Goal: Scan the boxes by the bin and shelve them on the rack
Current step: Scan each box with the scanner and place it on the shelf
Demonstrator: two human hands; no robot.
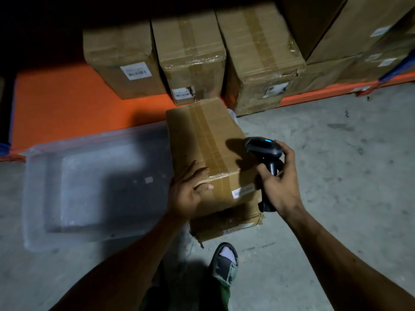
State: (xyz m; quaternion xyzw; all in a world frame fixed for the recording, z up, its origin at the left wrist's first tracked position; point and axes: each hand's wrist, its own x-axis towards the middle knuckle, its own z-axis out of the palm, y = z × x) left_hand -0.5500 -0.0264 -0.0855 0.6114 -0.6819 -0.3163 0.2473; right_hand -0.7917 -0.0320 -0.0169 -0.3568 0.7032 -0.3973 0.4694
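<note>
— Head view, left side first?
— Left hand (187,194) laid over the near left corner of the taped cardboard box (208,153), fingers spread across the top, thumb curled onto the front face; holding that box.
— And the right?
— Right hand (277,176) wrapped round the grip of a black handheld barcode scanner (265,151), scanner head just above the box's right edge, small blue light lit on top.
— Where was the box?
— Stacked on a second cardboard box (226,223) on the concrete floor (325,176), white label (243,190) on the near face, low and to the right, close beside the scanner handle. Just right of a clear plastic bin (89,185), touching or nearly so; could not tell which.
— Behind it?
— Orange rack shelf (62,104) at floor level, carrying a row of three taped cartons (190,57), each with a white label on the front. More cartons (359,30) stacked at upper right, along the same orange beam.
— Anything lower?
— One foot in a grey slipper (224,263) on the floor, just in front of the lower box.
</note>
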